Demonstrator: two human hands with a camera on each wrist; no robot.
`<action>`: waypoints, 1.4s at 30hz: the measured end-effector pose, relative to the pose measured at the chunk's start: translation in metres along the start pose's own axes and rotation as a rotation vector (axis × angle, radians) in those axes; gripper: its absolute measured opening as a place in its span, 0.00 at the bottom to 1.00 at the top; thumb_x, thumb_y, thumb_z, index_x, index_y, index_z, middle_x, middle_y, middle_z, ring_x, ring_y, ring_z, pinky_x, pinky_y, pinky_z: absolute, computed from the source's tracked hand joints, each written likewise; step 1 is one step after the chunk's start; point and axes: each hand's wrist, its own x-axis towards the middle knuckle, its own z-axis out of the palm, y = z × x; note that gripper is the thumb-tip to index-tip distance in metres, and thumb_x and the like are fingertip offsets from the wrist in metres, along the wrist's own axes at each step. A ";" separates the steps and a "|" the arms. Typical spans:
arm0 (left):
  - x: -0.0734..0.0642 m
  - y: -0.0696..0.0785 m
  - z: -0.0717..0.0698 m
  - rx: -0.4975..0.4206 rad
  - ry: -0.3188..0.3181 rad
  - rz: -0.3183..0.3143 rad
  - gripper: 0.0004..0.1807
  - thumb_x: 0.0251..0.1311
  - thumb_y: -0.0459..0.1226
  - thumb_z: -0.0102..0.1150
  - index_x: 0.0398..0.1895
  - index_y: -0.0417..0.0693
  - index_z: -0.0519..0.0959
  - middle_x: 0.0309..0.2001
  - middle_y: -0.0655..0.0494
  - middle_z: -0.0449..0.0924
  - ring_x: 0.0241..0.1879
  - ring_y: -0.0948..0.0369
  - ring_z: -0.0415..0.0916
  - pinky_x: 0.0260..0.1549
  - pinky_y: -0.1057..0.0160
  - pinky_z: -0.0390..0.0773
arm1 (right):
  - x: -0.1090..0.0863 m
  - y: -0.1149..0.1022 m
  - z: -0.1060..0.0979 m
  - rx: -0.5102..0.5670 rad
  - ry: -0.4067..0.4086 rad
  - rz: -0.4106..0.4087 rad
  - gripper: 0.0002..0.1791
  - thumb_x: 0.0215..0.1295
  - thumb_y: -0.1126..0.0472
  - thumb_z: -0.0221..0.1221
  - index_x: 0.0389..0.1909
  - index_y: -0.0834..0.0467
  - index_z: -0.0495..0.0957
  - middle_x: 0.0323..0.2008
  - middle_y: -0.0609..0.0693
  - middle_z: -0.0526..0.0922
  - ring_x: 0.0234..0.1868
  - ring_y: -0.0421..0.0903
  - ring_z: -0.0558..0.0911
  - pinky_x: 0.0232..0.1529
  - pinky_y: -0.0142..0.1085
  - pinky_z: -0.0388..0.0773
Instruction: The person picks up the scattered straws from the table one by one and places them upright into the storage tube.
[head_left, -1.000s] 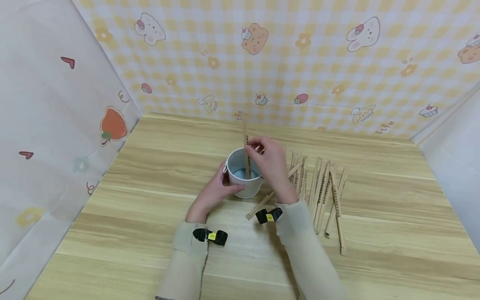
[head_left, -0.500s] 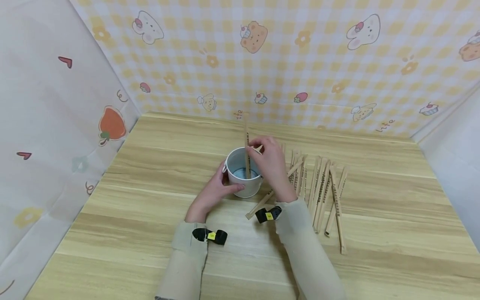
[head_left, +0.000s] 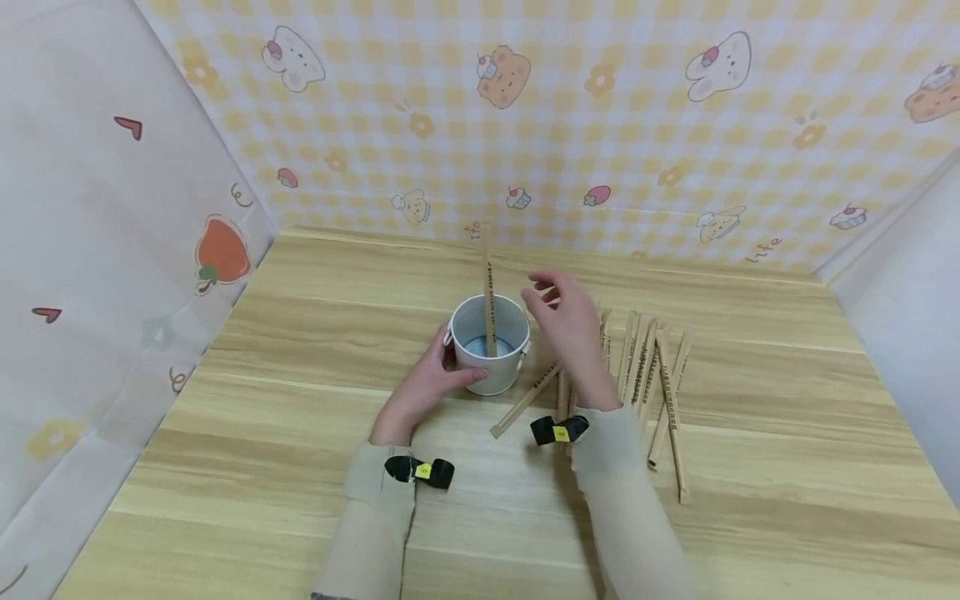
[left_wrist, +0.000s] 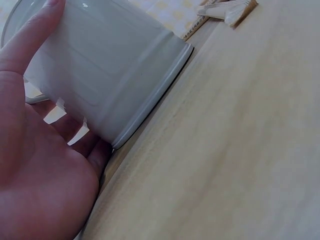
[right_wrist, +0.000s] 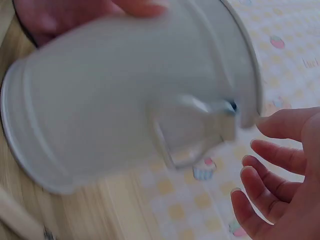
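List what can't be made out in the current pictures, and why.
Printing on the stick in the bucket: head view, too small to read.
Left hand: head view, far fingers mostly hidden by the bucket.
Number of loose sticks: head view, some covered by right hand and sleeve.
Handle: right wrist view, blurred.
Bucket top: left wrist view, cut off by the picture's edge.

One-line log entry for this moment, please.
left hand: holds white bucket | right hand: empty, beside bucket | slim stick: stands in bucket | other sticks: on table
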 end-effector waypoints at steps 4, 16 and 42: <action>0.000 0.001 0.000 0.015 0.008 -0.013 0.50 0.45 0.38 0.67 0.69 0.57 0.46 0.65 0.49 0.52 0.64 0.52 0.49 0.61 0.56 0.51 | -0.004 0.010 -0.016 -0.012 0.036 0.009 0.20 0.60 0.53 0.56 0.50 0.56 0.73 0.42 0.51 0.75 0.39 0.45 0.74 0.39 0.38 0.73; 0.001 0.000 0.002 0.033 0.000 -0.028 0.50 0.45 0.41 0.67 0.69 0.58 0.45 0.66 0.50 0.50 0.65 0.52 0.48 0.61 0.57 0.51 | -0.025 0.051 -0.078 -0.175 0.093 0.143 0.24 0.62 0.51 0.52 0.55 0.60 0.69 0.46 0.58 0.73 0.43 0.53 0.72 0.38 0.45 0.71; 0.001 -0.001 0.002 0.041 0.015 -0.034 0.51 0.44 0.39 0.67 0.69 0.58 0.45 0.66 0.51 0.51 0.65 0.54 0.48 0.62 0.58 0.50 | -0.044 0.114 -0.129 -0.329 -0.125 0.424 0.28 0.63 0.51 0.49 0.58 0.66 0.63 0.46 0.65 0.70 0.42 0.58 0.71 0.35 0.46 0.71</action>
